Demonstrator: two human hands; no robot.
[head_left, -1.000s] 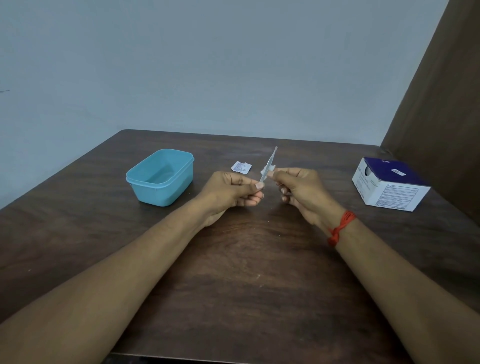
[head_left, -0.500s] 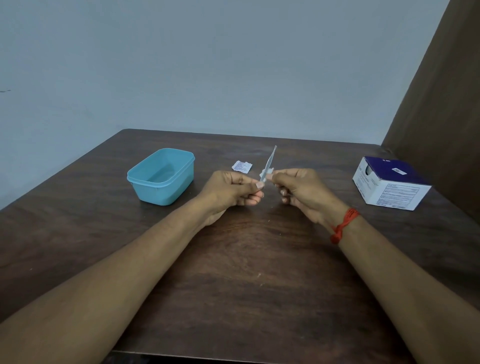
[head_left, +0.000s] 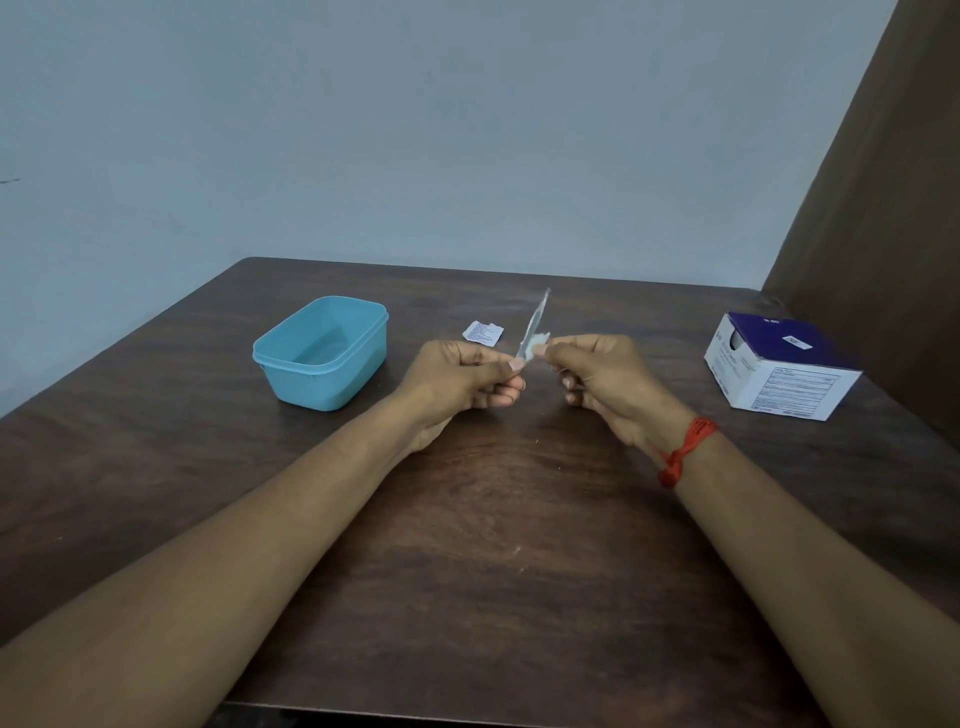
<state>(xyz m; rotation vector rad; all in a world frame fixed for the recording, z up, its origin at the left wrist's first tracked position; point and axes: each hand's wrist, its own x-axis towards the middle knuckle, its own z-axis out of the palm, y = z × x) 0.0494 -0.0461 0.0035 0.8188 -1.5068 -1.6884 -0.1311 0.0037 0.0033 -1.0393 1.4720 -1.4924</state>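
Note:
Above the middle of the dark wooden table (head_left: 493, 545), my left hand (head_left: 462, 382) pinches the lower end of a thin, pale, flat packet (head_left: 535, 325) that stands nearly upright and is seen edge-on. My right hand (head_left: 605, 379), with a red thread at the wrist, pinches a small white peeled flap (head_left: 540, 341) of that packet between thumb and forefinger. The two hands are a little apart. What is inside the packet is hidden.
A light blue plastic tub (head_left: 324, 353) stands open to the left of the hands. A small white printed sachet (head_left: 483, 332) lies flat behind them. At the right sits a white and purple carton (head_left: 779, 366), close to a brown panel (head_left: 883, 234).
My right hand has drawn slightly to the right, widening the gap between the hands and pulling the white flap away from the packet. The left hand stays in place.

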